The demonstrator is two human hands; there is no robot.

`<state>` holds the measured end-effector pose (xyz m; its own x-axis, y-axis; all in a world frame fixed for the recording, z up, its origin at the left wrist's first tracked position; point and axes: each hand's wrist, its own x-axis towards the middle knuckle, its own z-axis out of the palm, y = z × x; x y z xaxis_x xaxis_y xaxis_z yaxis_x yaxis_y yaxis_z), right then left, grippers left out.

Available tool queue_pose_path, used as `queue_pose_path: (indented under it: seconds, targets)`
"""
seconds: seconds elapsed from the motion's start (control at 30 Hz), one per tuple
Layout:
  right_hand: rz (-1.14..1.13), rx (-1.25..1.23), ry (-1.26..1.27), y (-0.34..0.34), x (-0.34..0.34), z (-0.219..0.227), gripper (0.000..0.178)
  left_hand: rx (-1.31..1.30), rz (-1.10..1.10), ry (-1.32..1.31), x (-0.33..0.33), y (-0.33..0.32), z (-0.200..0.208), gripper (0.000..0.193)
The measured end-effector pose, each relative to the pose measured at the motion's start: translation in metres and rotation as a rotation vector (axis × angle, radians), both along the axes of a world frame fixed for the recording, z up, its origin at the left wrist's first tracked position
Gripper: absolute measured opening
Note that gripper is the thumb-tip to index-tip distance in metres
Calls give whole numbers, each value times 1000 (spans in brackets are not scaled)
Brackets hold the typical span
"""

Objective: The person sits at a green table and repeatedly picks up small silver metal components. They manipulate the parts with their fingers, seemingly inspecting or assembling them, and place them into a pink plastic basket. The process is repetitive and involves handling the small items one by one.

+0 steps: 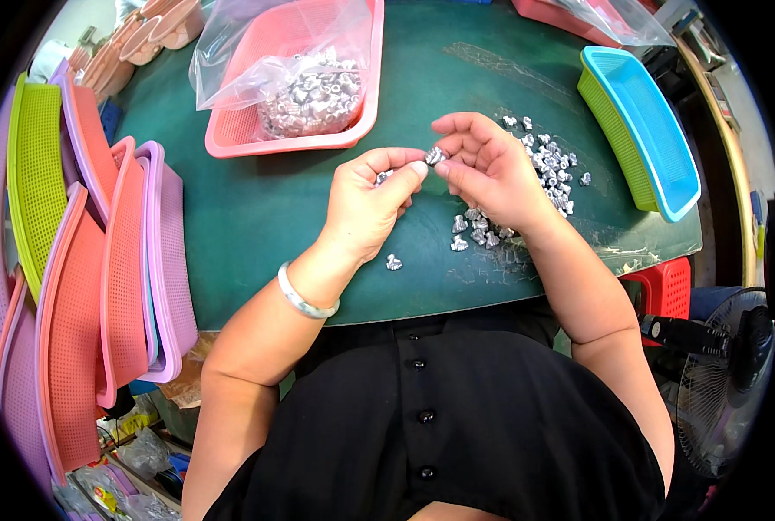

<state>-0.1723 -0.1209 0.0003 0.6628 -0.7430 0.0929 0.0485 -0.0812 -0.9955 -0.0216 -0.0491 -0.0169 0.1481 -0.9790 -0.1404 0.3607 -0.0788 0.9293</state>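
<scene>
A small silvery metal fitting (435, 156) is held over the table between the fingertips of both hands. My left hand (370, 195) pinches it with thumb and forefinger, and a second silvery piece (383, 176) shows in its curled fingers. On the other side, my right hand (490, 169) has its thumb and a bent finger at the same fitting, with the forefinger lifted away. A loose heap of similar fittings (554, 169) lies beside and behind my right hand. More fittings (483, 231) lie below that wrist, and a single one (393, 261) sits nearer to me.
A pink basket (293, 148) with a clear bag of fittings (313, 100) stands at the far left on the green table (257, 226). A blue and green basket (643, 130) is at right. Stacked colourful baskets (127, 269) line the left side; a fan (722, 373) stands lower right.
</scene>
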Motion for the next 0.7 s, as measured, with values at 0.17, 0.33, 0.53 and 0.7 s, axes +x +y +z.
queue_pose_path:
  seconds: [0.17, 0.33, 0.53, 0.7]
  targets:
    - [0, 93, 24, 0, -1, 2, 33, 58, -9, 5, 1, 0, 1, 14]
    - [8, 95, 31, 0, -1, 4, 33, 71, -9, 8, 1, 0, 2, 13]
    - [10, 61, 26, 1, 0, 4, 33, 58, -15, 17, 1, 0, 2, 14]
    - [25, 49, 28, 1, 0, 4, 34, 29, -23, 15, 1, 0, 1, 15]
